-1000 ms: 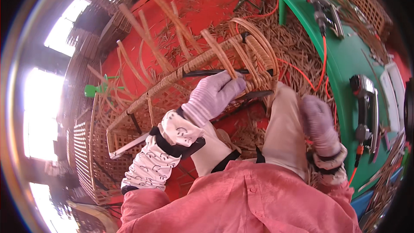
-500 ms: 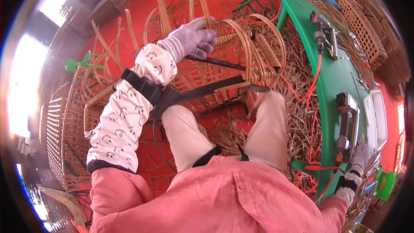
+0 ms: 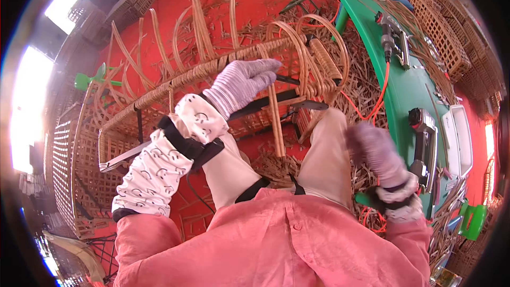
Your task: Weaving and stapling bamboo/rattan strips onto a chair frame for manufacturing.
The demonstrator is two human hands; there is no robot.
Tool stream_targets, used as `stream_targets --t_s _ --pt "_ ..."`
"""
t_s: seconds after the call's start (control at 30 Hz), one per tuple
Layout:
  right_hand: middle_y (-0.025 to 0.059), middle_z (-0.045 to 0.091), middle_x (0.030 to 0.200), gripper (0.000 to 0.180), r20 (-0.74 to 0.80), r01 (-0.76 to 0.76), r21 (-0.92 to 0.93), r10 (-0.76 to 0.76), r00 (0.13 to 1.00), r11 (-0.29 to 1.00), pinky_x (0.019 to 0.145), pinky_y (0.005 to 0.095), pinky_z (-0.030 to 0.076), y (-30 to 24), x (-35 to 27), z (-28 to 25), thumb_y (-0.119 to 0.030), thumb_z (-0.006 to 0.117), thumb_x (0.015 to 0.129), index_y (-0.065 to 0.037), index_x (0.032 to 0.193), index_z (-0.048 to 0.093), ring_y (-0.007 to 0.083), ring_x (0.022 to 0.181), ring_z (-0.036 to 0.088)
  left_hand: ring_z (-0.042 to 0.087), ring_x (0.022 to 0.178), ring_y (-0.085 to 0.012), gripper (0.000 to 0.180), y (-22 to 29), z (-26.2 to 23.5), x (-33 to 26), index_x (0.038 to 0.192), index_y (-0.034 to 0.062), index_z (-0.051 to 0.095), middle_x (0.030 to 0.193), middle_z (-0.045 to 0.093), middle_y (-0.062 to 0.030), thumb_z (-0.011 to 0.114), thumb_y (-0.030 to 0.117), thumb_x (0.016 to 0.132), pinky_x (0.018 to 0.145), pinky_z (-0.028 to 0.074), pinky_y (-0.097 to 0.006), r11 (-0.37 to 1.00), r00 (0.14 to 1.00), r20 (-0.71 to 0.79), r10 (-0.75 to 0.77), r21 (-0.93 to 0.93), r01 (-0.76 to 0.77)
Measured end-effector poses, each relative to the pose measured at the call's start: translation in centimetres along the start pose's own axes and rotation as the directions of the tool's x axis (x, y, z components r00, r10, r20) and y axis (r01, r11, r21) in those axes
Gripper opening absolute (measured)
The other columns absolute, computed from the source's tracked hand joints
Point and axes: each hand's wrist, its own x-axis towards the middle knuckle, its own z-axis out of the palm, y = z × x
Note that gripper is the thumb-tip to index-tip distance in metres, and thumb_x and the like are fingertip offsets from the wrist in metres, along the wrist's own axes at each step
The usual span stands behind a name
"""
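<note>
My left hand point(image 3: 241, 86), in a striped lilac glove, is closed on a pair of rattan strips point(image 3: 277, 127). These strips bend over the wrapped rim point(image 3: 196, 72) of a woven basket point(image 3: 127, 151) and hang down in front of it. Its fingers point to the right, and the glove hides where they grip. My right hand point(image 3: 376, 149), gloved alike, hovers between my right knee and the green table. Motion blurs its fingers, so whether it holds anything is unclear. Beside the left hand, rattan loops point(image 3: 303, 48) curl around the basket's wrapped corner. Several loose strips point(image 3: 199, 21) stand up from the far side.
Two nail guns point(image 3: 394, 41) with orange hoses lie on the green table point(image 3: 366, 26) at right, near a white tray point(image 3: 459, 141). Rattan scraps point(image 3: 366, 93) cover the red floor. Stacked baskets point(image 3: 435, 26) stand at far right. Green stools point(image 3: 473, 220) are at both sides.
The rattan strips that pointed up beside my left hand now bend down over the rim. My left hand has shifted nearer. My right hand has come left from the green table.
</note>
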Motion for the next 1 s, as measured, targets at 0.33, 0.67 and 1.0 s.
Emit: stream_targets --t_s 0.33,0.67,1.0 --pt "0.0008 0.048 0.051 0.042 0.175 0.085 0.392 -0.165 0.971 0.916 0.038 0.021 0.029 -5.3 2.9 10.0 -0.034 0.05 0.088 -0.004 0.059 0.052 0.0064 0.039 0.04 0.06 0.086 -0.0133 0.032 -3.5 -0.1 1.6 0.114 -0.0015 0.045 0.087 0.063 -0.0098 0.053 0.002 0.083 0.077 0.047 -0.026 0.96 0.88 -0.398 0.259 0.006 -0.279" --pt "0.0028 0.05 0.053 0.039 0.146 0.036 0.314 -0.085 0.986 0.949 0.046 0.0251 0.036 -0.6 -3.8 9.0 -0.021 0.045 0.091 -0.001 0.059 0.054 0.0096 0.048 0.043 0.06 0.075 -0.0126 0.024 -3.7 -1.4 3.0 0.099 0.0008 0.05 0.082 0.064 -0.0076 0.06 0.013 0.08 0.068 0.048 -0.025 0.979 0.925 -0.321 0.201 0.048 -0.196" --pt "0.0004 0.049 0.055 0.042 0.123 0.034 0.139 -0.051 0.991 0.99 0.049 0.0259 0.038 6.2 4.1 12.0 -0.038 0.046 0.089 -0.005 0.064 0.054 0.0095 0.049 0.044 0.053 0.055 -0.0122 0.029 -1.3 1.0 1.2 0.084 0.0098 0.055 0.068 0.054 -0.0042 0.053 0.039 0.085 0.045 0.043 -0.026 0.823 0.806 0.18 -0.565 0.202 0.531"
